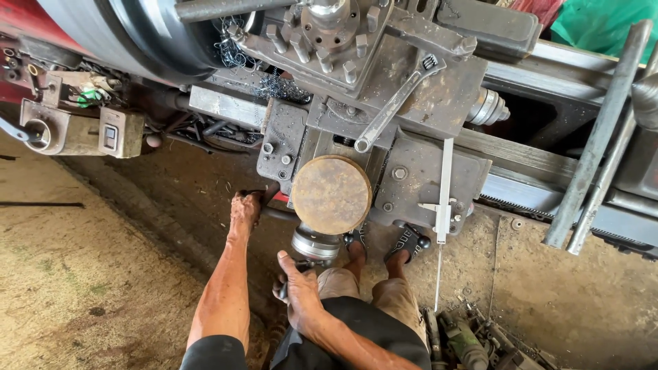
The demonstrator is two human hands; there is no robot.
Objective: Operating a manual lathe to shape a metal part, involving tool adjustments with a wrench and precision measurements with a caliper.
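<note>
Dusty concrete floor fills the lower left of the frame, and a big grimy lathe spans the top. At centre, the lathe carriage carries a rusty round disc lying flat. Just below the disc sits a silvery handwheel hub.

The right hand is closed around a crank handle at that hub, thumb up, directly beneath the disc. The left hand reaches further up and to the left, fingers curled over a dark lever at the carriage's lower left edge. The right hand is the nearer to the hub.

On the carriage an open-end spanner lies diagonally, lower left to upper right, and a vernier caliper hangs with its long axis vertical over the front edge.

No containers show clearly. Metal swarf lies heaped near the dark chuck at upper left.
</note>
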